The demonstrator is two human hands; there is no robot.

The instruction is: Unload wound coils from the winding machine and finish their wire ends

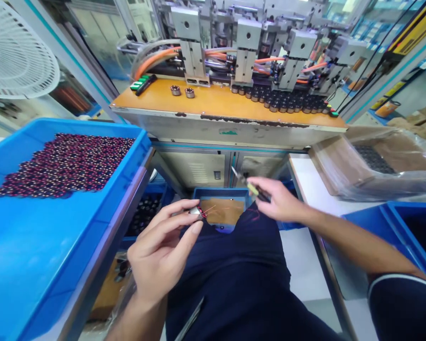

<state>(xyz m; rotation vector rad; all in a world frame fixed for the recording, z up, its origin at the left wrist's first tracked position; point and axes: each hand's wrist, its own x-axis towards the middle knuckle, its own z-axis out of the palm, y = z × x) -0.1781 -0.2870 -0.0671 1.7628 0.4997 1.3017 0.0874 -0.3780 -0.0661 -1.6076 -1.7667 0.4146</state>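
My left hand (162,251) is closed in a pinch on a small wound coil (196,212) with thin copper wire ends sticking out to the right, held over my lap. My right hand (277,200) is closed round a small cutting tool (250,187) with a yellow-handled grip, its metal tip pointing left and up, a short way right of the coil. Below both hands sits a small blue bin (221,192) holding wire scraps.
A large blue tray (39,246) with several dark coils (62,163) stands at the left. Ahead is an orange-topped machine bench (213,102) carrying rows of coils (284,99). At the right lie a plastic-bagged box (372,163) and more blue bins (404,227). A white fan (14,52) is at the upper left.
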